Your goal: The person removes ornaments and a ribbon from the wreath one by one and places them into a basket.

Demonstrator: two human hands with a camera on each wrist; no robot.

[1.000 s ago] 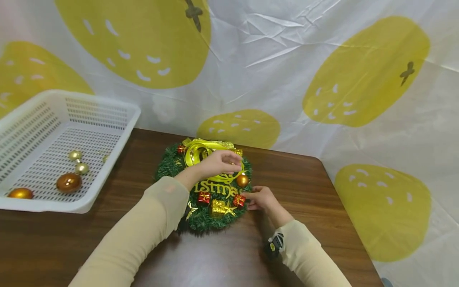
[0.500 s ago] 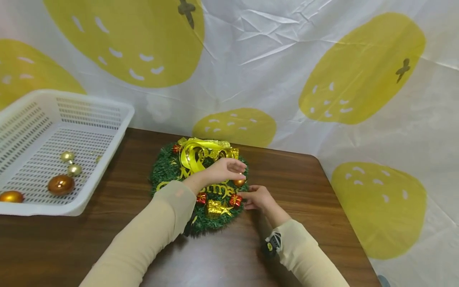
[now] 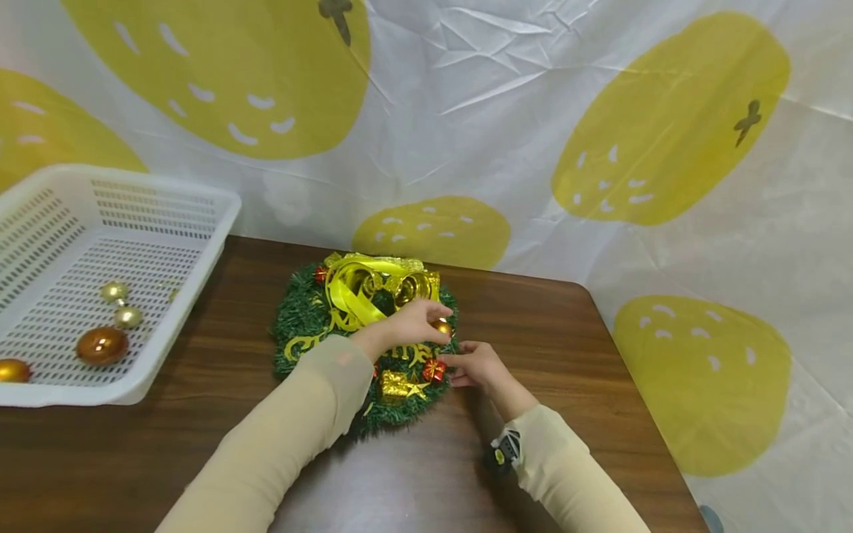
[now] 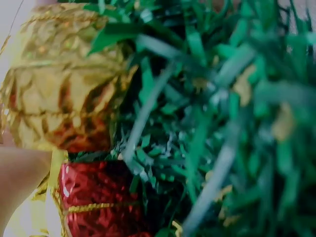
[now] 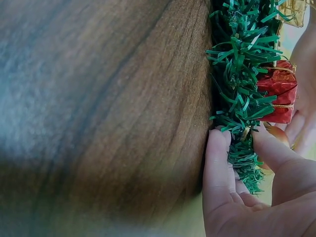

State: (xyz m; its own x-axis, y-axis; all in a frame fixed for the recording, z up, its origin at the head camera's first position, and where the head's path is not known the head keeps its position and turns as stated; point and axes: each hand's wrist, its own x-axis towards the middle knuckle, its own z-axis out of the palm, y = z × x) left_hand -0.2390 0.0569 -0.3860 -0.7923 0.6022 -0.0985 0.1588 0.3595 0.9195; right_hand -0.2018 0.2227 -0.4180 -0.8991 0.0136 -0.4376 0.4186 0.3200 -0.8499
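A green tinsel wreath (image 3: 300,307) lies on the table, dressed with yellow ribbon (image 3: 349,292), gold bells (image 3: 409,287), gold lettering and small wrapped boxes. My left hand (image 3: 406,323) reaches across it, thumb and fingers curved round an orange bauble (image 3: 442,326) on its right side. In the left wrist view, a gold box (image 4: 64,103) and a red box (image 4: 98,197) sit in the tinsel. My right hand (image 3: 480,368) pinches the wreath's right edge, thumb above and fingers underneath, beside a red gift box (image 5: 280,94). The left forearm hides part of the lettering.
At the left stands a white perforated basket (image 3: 223,222) holding a brown bauble (image 3: 102,346), an orange bauble (image 3: 13,370) and small gold balls (image 3: 126,317). Behind the brown wooden table (image 3: 526,318) hangs a white cloth (image 3: 466,133) with yellow fruit prints.
My left hand has come down and right from above the ribbon to the orange bauble. The right hand stays at the wreath's edge. The whole view has shifted slightly.
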